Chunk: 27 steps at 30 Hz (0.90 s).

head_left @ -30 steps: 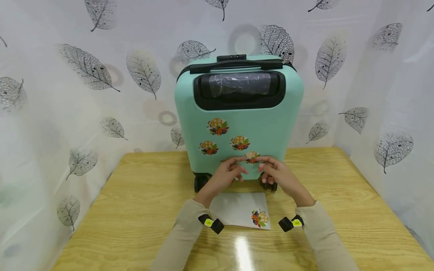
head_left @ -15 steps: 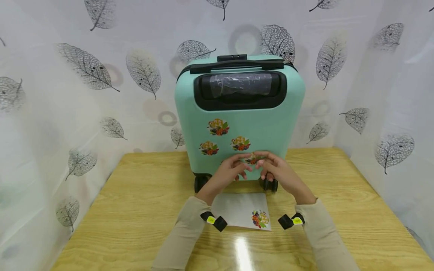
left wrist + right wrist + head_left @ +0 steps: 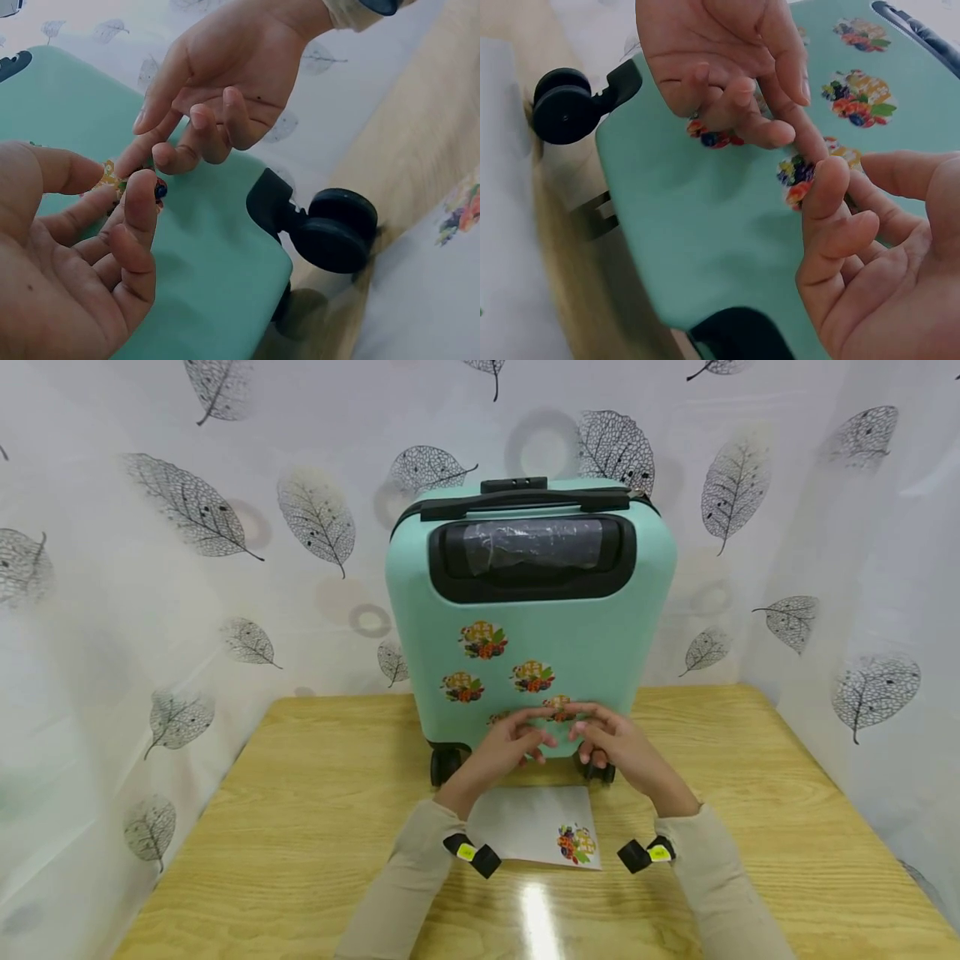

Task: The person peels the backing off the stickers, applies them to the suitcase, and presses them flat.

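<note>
A mint-green suitcase stands upright on the table, several round fruit-print stickers on its front. My left hand and right hand meet at the lowest right sticker. Both index fingers stretch across that sticker from opposite sides and touch it. In the right wrist view, the sticker is partly covered by fingers. The other fingers of both hands bend loosely, with nothing held. Behind my left hand, another sticker is mostly hidden in the head view.
A white sheet lies on the wooden table below the suitcase, one sticker at its right corner. Black wheels support the suitcase. A leaf-patterned curtain hangs behind and at both sides.
Both index fingers slid up over the sticker's upper part half a second ago, and are now lower, across its middle. The suitcase and sheet stay in place.
</note>
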### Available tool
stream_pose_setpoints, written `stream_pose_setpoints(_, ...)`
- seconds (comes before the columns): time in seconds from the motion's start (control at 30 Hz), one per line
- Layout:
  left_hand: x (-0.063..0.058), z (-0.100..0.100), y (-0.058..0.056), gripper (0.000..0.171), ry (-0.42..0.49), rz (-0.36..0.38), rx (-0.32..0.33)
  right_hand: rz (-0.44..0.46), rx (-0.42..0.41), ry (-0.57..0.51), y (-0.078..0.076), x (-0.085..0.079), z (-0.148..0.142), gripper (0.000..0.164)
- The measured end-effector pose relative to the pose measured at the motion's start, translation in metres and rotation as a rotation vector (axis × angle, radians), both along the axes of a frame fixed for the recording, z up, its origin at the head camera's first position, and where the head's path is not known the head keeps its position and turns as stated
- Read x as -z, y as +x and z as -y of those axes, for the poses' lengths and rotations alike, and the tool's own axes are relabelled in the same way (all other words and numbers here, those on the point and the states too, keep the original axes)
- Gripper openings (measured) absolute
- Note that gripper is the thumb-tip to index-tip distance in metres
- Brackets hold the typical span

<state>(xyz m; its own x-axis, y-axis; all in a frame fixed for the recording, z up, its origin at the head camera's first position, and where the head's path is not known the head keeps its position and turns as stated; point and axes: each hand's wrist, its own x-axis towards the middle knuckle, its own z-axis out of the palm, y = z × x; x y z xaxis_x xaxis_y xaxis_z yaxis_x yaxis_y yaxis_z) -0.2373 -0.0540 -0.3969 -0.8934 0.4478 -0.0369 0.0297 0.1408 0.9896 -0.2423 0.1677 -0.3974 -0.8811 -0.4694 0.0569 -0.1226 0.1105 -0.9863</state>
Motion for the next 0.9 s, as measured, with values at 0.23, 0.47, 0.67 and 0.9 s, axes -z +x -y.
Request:
stream_pose_setpoints(0.23, 0.010, -0.001, 0.001, 0.040, -0.002, 0.015, 0.003, 0.031, -0.006, -0.009, 0.002, 0.015, 0.000, 0.048)
stream_pose_setpoints(0.47, 0.022, -0.005, 0.001, 0.042, -0.021, 0.061, 0.007, 0.091, -0.011, -0.011, 0.004, 0.029, 0.003, 0.048)
stream_pose_setpoints(0.67, 0.032, -0.003, 0.002, 0.043, -0.048, 0.068, 0.021, 0.111, -0.015, 0.014, 0.004, 0.038, 0.001, 0.051)
stream_pose_setpoints(0.9, 0.040, 0.005, 0.007, 0.041, -0.097, 0.074, 0.033, 0.097, -0.037, 0.048, 0.009, 0.044, -0.006, 0.050)
